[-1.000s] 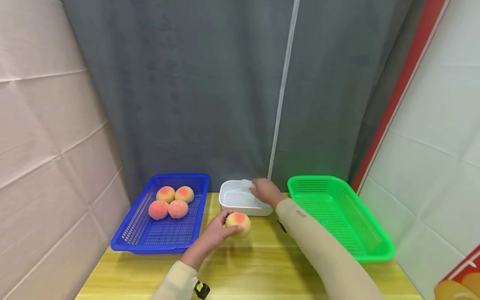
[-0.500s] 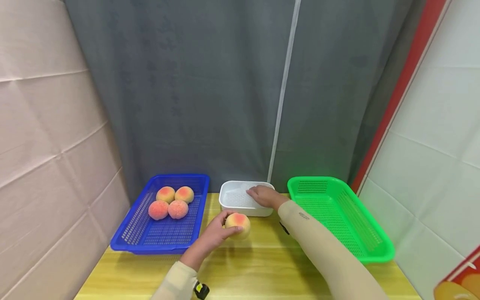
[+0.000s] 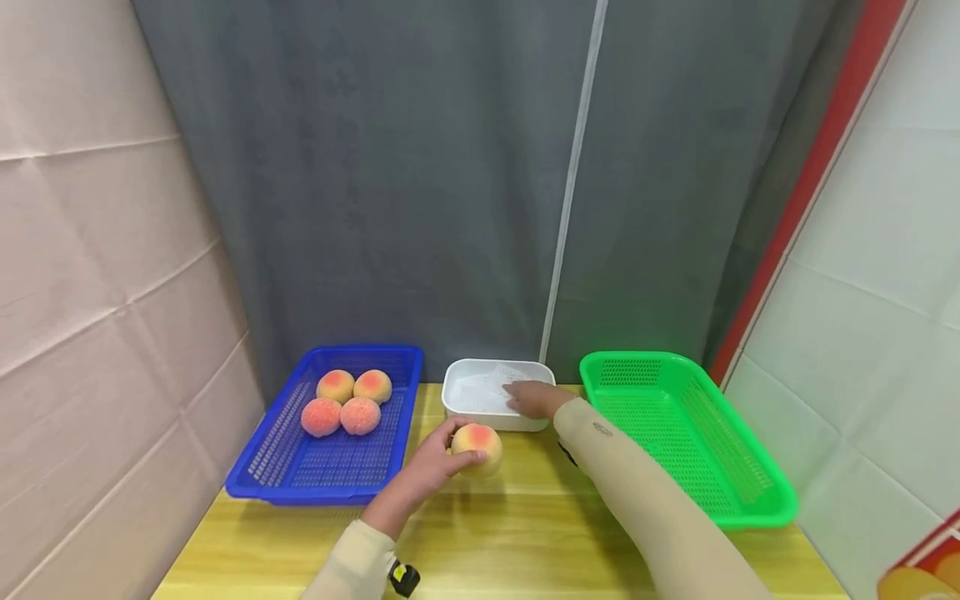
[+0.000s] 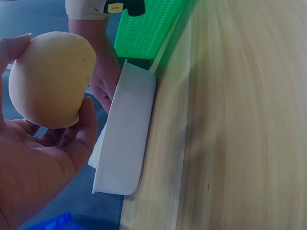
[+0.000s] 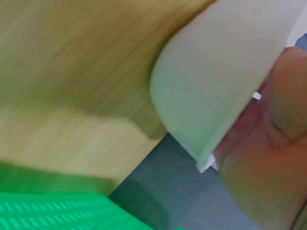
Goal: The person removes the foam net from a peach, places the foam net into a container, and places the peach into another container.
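Note:
My left hand (image 3: 437,458) grips a peach (image 3: 477,446) over the wooden table, thumb in front and fingers behind it. The left wrist view shows the pale side of the peach (image 4: 53,79). My right hand (image 3: 534,398) reaches over the right end of a white plastic box (image 3: 495,422), its fingers down inside. It pinches a white foam fruit net (image 3: 498,379) that spreads leftward in the box. In the right wrist view the box wall (image 5: 211,72) hides most of the fingertips of this hand (image 5: 268,158).
A blue basket (image 3: 322,496) on the left holds several peaches (image 3: 335,385). To the right stands a green basket (image 3: 675,450), beside my right forearm (image 3: 637,492). A grey curtain (image 3: 405,183) hangs behind the table (image 3: 495,542), with pale walls on both sides.
My right hand has lowered from above the white box into it, and the bunched foam net now lies spread out inside. My left hand holds the peach in nearly the same spot.

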